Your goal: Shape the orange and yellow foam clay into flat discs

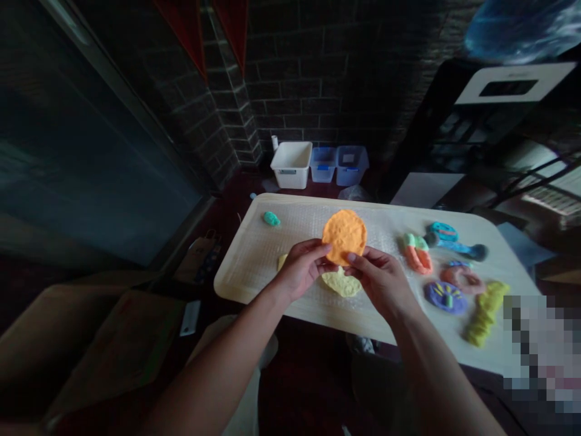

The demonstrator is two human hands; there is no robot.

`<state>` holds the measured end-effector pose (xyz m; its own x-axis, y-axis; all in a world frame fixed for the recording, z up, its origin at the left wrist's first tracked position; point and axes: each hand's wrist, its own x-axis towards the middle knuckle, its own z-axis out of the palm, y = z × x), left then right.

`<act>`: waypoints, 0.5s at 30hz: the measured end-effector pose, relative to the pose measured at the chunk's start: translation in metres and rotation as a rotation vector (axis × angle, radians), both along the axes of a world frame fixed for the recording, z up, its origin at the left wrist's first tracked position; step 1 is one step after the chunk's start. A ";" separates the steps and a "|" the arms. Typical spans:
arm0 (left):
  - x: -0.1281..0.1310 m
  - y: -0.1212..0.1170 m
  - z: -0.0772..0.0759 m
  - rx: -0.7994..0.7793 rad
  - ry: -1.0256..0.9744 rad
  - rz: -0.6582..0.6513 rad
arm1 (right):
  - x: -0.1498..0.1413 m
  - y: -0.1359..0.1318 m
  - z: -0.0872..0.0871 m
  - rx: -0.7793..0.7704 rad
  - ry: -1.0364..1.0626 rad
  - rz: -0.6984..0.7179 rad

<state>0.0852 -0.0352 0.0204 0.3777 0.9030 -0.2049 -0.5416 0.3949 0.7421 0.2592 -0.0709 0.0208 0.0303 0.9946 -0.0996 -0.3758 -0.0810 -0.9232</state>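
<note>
Between my two hands is a flat, round disc of orange modelling clay (pixel 345 233), raised above the table with its face toward me. My left hand (pixel 305 266) pinches its lower left edge, and my right hand (pixel 380 277) pinches the lower right edge, thumb on the face. Beneath it, a pale yellow clay disc (pixel 341 283) lies on bubble wrap (pixel 254 254), partly covered by my hands. A small yellow piece (pixel 282 261) peeks out beside my left wrist. Toward the far left of the table sits a small teal clay lump (pixel 271 218).
On the table's (pixel 454 333) right side lie several clay shapes: an orange-and-green loop (pixel 417 254), a blue bar (pixel 458 246), a brown ring (pixel 463 278), a purple disc (pixel 445 297) and a twisted yellow-green strip (pixel 488 313). Plastic bins (pixel 292 172) stand beyond the far edge.
</note>
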 end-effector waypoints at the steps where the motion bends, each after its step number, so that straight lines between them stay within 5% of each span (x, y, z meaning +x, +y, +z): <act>1: 0.001 0.000 -0.001 0.006 -0.001 -0.018 | 0.001 0.000 -0.002 -0.003 -0.016 -0.024; 4: 0.005 0.001 -0.008 0.053 0.088 -0.104 | 0.004 0.000 -0.010 -0.002 -0.077 -0.036; 8: 0.007 0.003 -0.014 0.071 0.167 -0.057 | 0.005 -0.001 -0.012 0.029 -0.117 0.040; 15: 0.000 0.008 -0.009 0.057 0.113 -0.172 | 0.007 0.003 -0.008 0.009 -0.125 0.035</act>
<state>0.0848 -0.0270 0.0109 0.5046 0.8386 -0.2052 -0.3822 0.4301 0.8179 0.2660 -0.0674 0.0132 0.0068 0.9961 -0.0879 -0.2546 -0.0833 -0.9635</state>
